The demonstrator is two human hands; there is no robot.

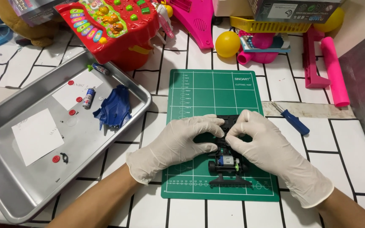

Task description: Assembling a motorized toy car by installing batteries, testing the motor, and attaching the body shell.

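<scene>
Pinching the black toy car chassis (pixel 227 162) on the green cutting mat (pixel 216 93), our left hand (pixel 178 143) and right hand (pixel 267 147) both grip its far end. Left, the metal tray (pixel 13 198) holds a blue car shell (pixel 115 109), small batteries (pixel 88 98), red wheels (pixel 55 159) and white paper squares (pixel 36 135).

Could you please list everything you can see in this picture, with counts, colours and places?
toy car chassis: one, black, on the mat, held by both hands
cutting mat: one, green, centre
metal tray: one, silver, left
car body shell: one, blue, in the tray
paper sheets: two, white, in the tray
batteries: two, in the tray
small wheels: four, red, in the tray
screwdriver: one, blue handle, right of the mat
ball: one, yellow, behind the mat
toy keyboard: one, red, top left
left hand: white glove
right hand: white glove
</scene>
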